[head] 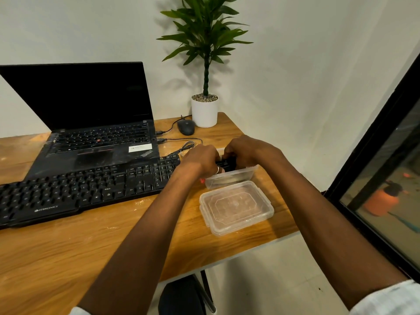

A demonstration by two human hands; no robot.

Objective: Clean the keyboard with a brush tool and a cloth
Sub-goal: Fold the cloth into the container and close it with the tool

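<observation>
over container [229, 178], black tool [226, 164] between both grips [201, 159] [248, 153]

Looked like a small office or home workstation. Had a wooden desk [68, 246] pushed into a corner of plain white walls [295, 76]. Left of the left hand [200, 160], showed an open black laptop [91, 110] with a dark screen and, nearer than it, a separate black keyboard [79, 192]. Beyond both hands, showed a corded mouse [186, 127] and a potted plant [204, 112] in a white pot at the desk's far corner. Right of the right hand [247, 153], ended at a black-framed window [372, 142]. Below the forearms, showed a dark chair seat [181, 296] at the desk edge on a pale floor [272, 269].
</observation>
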